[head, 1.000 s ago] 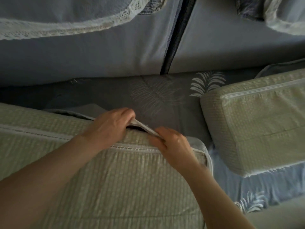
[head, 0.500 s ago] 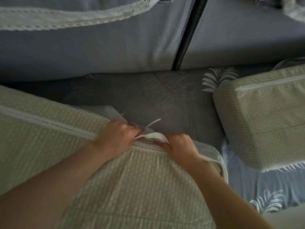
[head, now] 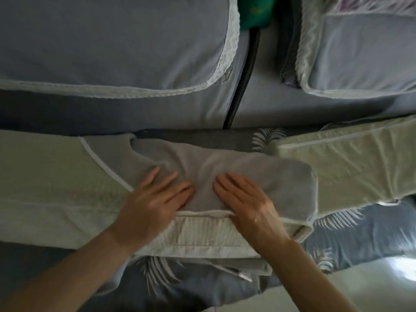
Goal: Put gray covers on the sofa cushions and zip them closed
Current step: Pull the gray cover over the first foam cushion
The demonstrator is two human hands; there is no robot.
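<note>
The sofa [head: 281,113] carries the cushion [head: 45,188] along its front edge, the gray cover [head: 247,176] pulled only over its right end. Both hands, left [head: 155,199] and right [head: 249,203], lie flat with fingers spread on the cover. Bunched cloth may snag and leave the zip unable to close

A single head-worn wide-angle view looks steeply down from close above, facing the sofa backrest [head: 117,48] at the top edge. Both forearms enter from the bottom, the left hand [head: 155,199] and right hand [head: 245,199] near centre. No second view shares the scene.
</note>
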